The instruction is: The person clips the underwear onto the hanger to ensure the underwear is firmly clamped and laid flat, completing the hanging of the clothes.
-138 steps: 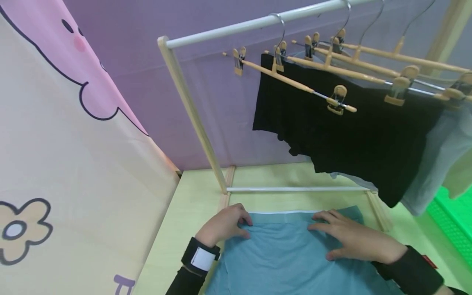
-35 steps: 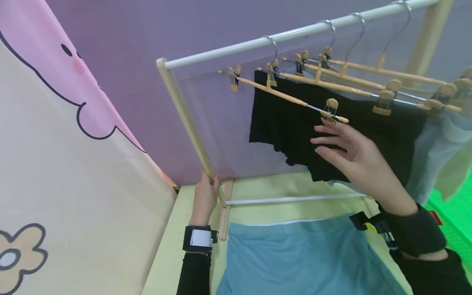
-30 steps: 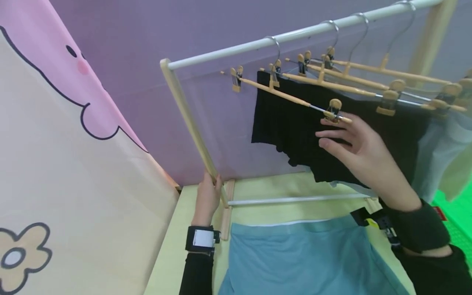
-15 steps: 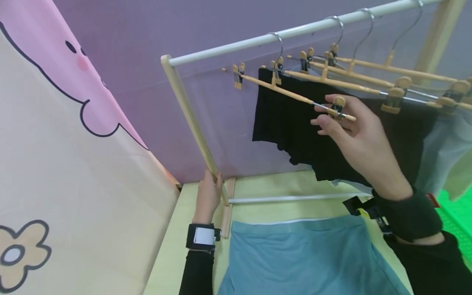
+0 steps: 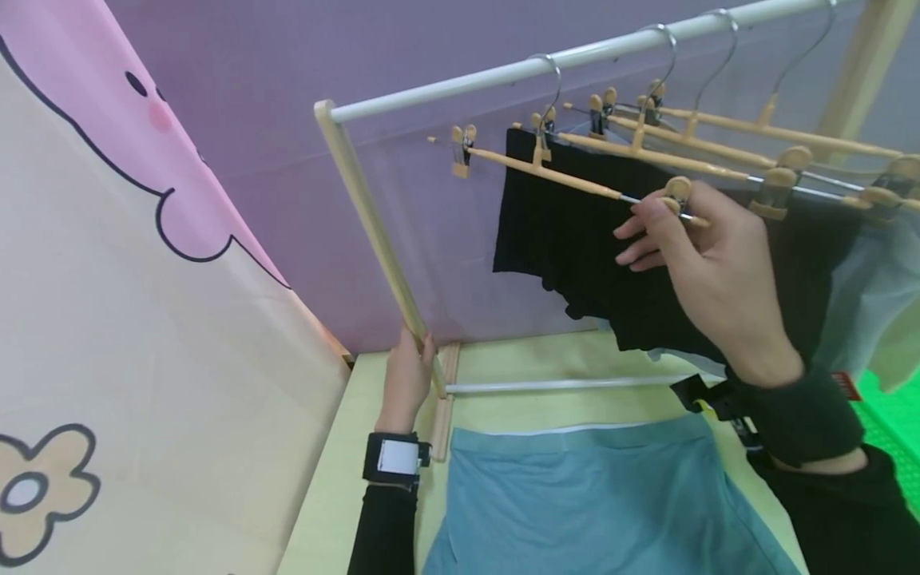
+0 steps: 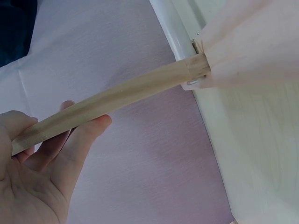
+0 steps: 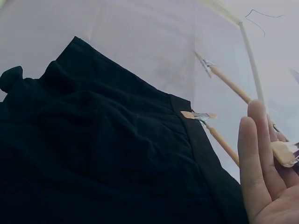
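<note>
My left hand (image 5: 406,379) grips the wooden upright (image 5: 370,216) of a small clothes rack, low on the post; the left wrist view has the post (image 6: 126,95) between thumb and fingers. My right hand (image 5: 729,279) pinches the right end of a bare clip hanger (image 5: 575,182), thumb on the bar beside the clip (image 5: 677,192). Its hook still sits on the white rail (image 5: 460,82). In the right wrist view the fingers (image 7: 250,158) lie behind the clip (image 7: 282,154). A blue-green skirt (image 5: 575,495) lies flat below, waistband toward the rack.
Behind the held hanger, black shorts (image 5: 561,231) hang from another clip hanger (image 5: 719,168), with pale garments (image 5: 862,271) farther right. A white lower bar (image 5: 553,385) crosses the rack's base. A green basket (image 5: 894,423) stands at right; a printed cloth wall (image 5: 180,343) rises at left.
Both hands have left the skirt: the left went to the rack's upright, the right rose to the bare hanger. Lately the right thumb has closed onto the hanger's bar.
</note>
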{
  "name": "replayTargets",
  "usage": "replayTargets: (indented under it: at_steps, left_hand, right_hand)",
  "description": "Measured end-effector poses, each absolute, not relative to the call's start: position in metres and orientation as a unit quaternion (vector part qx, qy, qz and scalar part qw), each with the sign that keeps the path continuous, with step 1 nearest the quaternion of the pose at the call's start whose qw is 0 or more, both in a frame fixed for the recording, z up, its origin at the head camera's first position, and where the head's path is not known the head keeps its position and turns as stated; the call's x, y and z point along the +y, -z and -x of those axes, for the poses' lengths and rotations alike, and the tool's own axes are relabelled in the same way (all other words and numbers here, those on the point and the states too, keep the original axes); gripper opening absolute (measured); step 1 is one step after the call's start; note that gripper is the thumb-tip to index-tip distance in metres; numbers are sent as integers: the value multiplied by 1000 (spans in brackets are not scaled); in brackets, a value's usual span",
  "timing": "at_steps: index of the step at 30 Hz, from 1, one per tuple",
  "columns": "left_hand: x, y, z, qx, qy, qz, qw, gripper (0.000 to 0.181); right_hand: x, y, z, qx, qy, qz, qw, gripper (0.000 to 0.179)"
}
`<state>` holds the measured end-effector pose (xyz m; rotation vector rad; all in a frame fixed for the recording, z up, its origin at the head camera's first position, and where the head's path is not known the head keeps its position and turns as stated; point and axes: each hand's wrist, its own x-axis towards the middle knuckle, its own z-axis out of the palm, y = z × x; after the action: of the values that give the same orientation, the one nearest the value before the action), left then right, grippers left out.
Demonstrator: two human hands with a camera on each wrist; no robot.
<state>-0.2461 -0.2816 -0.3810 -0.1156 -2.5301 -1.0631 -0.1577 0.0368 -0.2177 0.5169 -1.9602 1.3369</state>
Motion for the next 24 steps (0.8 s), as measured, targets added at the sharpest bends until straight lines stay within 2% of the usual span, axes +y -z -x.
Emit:
replayTargets:
  at_steps: [6,15,24]
  left_hand:
    - [-282,380,245,-903,383,40,194,34]
    - [-281,380,245,-906,366,48,206,39]
    - [-281,380,243,-906,367,49,204,41]
  right_hand:
    - [37,217,157,-756,-512,-199,356,18]
    - [37,216,158,-748,-518,-175,377,26]
    - [39,215,163,-709,-535,-217,405,20]
